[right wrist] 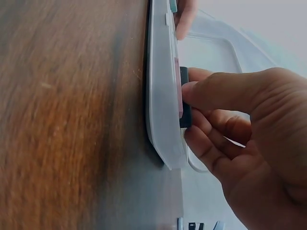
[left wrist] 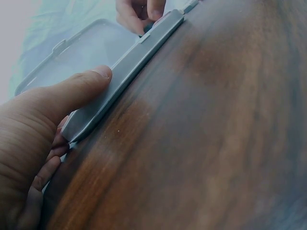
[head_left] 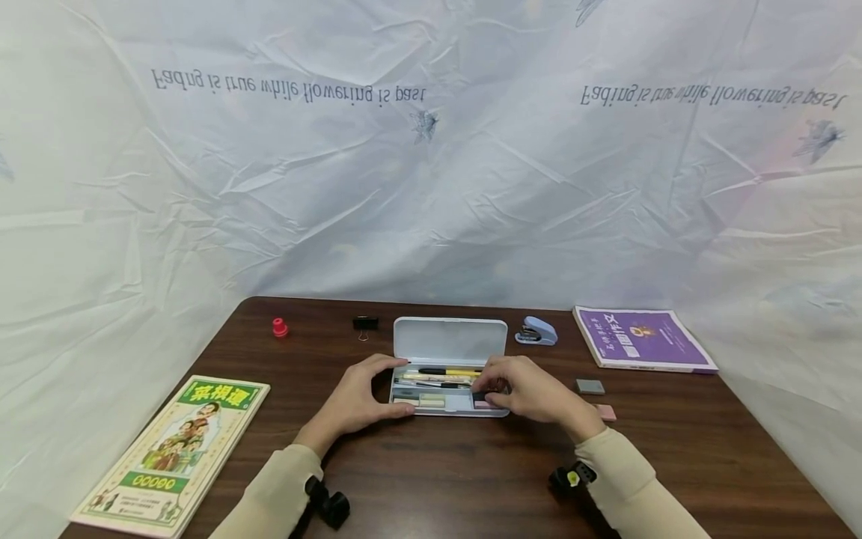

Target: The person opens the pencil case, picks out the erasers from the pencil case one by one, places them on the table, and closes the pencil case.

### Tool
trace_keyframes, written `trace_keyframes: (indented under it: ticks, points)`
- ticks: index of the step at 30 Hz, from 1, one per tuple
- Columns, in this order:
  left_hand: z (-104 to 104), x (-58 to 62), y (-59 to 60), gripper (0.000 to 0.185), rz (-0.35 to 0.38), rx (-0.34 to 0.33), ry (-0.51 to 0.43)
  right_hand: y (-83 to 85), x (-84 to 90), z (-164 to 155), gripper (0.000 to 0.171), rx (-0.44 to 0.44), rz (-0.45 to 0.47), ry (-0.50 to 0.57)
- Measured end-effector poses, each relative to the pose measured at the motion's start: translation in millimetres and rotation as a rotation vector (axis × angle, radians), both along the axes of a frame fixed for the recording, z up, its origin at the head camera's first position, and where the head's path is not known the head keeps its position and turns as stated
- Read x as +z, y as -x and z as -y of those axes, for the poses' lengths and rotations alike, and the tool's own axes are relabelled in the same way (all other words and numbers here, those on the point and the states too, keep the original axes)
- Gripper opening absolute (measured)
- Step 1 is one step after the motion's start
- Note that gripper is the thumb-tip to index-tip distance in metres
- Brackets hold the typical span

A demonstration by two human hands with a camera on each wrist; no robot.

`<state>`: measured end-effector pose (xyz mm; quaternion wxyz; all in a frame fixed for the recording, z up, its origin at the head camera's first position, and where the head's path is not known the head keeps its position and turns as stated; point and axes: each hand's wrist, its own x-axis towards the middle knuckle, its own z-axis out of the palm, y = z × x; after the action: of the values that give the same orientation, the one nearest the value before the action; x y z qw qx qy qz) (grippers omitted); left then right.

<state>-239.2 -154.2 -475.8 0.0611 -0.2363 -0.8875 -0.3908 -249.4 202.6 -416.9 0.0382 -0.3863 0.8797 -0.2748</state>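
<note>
A white pencil case [head_left: 451, 412] lies on the table with its lid [head_left: 450, 341] raised at the back. My left hand [head_left: 355, 397] grips its left end, the thumb on the front wall and the fingers toward the back. Over the right end, my right hand [head_left: 528, 388] pinches a small black block [right wrist: 184, 121], which looks like an eraser. Against this block, inside the case, is a pink eraser [right wrist: 178, 88]. Several pens, one a yellow and black pen [head_left: 451, 372], lie along the back. Pale erasers [head_left: 432, 401] sit at the front left.
Right of the case lie a grey eraser [head_left: 590, 387] and another pink eraser [head_left: 606, 412]. Behind are a blue stapler [head_left: 536, 332], a black binder clip [head_left: 365, 323] and a small red object [head_left: 279, 327]. A purple book [head_left: 649, 340] and a green-and-cream book [head_left: 176, 449] flank the table.
</note>
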Motion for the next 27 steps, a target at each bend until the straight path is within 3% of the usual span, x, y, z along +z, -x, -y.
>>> trace_keyframes:
  ticks: [5,11,16,27]
  points:
    - [0,-0.3,-0.1,0.082,0.002,0.003,0.0,0.9,7.2,-7,0.024,-0.031,-0.023,0.057]
    - [-1,0.2,0.2,0.082,0.002,0.004,0.004,3.2,29.0,-35,0.032,-0.129,-0.116,0.218]
    - [-1,1.0,-0.3,0.083,0.011,0.006,0.009,4.4,37.2,-64,0.032,-0.23,-0.136,0.227]
    - [0,1.3,-0.9,0.082,0.016,0.006,0.0,14.2,5.1,-96,0.029,-0.294,-0.081,0.11]
